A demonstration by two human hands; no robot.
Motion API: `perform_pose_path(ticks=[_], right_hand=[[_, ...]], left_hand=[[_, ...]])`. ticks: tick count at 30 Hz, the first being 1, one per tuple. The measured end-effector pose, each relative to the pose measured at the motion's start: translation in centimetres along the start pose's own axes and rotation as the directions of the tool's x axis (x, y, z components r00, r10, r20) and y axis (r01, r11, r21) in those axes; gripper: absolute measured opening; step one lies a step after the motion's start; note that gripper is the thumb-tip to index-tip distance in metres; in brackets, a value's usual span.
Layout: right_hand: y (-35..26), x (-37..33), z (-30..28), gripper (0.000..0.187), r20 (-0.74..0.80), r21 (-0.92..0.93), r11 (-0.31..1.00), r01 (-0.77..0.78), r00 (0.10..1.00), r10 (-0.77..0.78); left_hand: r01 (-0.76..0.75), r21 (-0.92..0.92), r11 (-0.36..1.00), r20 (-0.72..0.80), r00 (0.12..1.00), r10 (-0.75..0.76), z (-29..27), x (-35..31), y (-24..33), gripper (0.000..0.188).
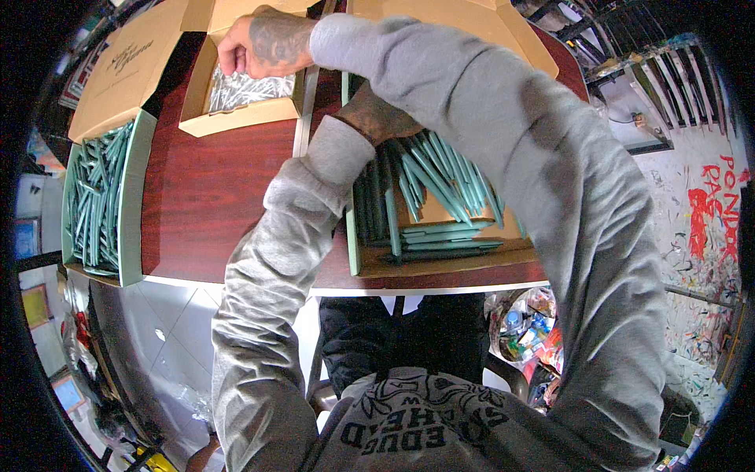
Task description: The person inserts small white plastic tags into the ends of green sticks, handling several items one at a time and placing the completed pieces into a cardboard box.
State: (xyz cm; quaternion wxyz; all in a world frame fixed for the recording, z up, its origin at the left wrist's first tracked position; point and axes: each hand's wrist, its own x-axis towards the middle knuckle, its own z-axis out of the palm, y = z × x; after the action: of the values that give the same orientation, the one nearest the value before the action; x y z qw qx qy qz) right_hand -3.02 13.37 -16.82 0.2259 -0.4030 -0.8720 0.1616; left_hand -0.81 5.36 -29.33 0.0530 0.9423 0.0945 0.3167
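Clear pcs (250, 93) in cardbd box (240, 119), nr R hand (263, 46), fingertip side.

Right hand (263, 43) at box (244, 119), teal pens (442, 173)

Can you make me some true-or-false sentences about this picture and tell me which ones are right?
1. The right hand is at the small box of white pieces. True.
2. The left hand is at the wide box of thin green sticks. True.
3. The clothes on the arms are bright red. False: both sleeves are grey.
4. Nothing stands at the left end of the table. False: a narrow box full of more green sticks stands there.
5. The tabletop is dark red-brown. True.
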Motion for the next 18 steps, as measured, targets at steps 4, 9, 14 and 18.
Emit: perform_pose_path(ticks=[4, 9, 14, 18], right_hand=[[-0.8, -0.3, -1.3, 0.029, 0.001, 0.085, 0.995, -0.048, 0.999, 0.048], [-2.1, -1.7, -1.3, 0.021, 0.155, -0.326, 0.944, -0.052, 0.982, 0.108], [-1.7, -1.8, -1.6, 0.019, 0.337, -0.263, 0.965, 0.02, 0.939, 0.073], [-1.8, -1.8, -2.9, 0.022, 0.126, -0.071, 0.992, -0.105, 0.986, 0.113]], left_hand=[[-0.048, -0.008, 0.999, -0.041, 0.998, 0.047, -2.0, 1.2, 0.6, 0.045], [-0.09, -0.085, 0.992, -0.105, 0.991, 0.081, -5.3, 1.5, 2.1, 0.041], [-0.034, -0.426, 0.904, -0.187, 0.981, -0.051, -8.0, 1.0, 3.3, 0.041], [0.014, -0.577, 0.817, -0.116, 0.988, -0.099, -9.0, 1.3, 3.9, 0.039]])
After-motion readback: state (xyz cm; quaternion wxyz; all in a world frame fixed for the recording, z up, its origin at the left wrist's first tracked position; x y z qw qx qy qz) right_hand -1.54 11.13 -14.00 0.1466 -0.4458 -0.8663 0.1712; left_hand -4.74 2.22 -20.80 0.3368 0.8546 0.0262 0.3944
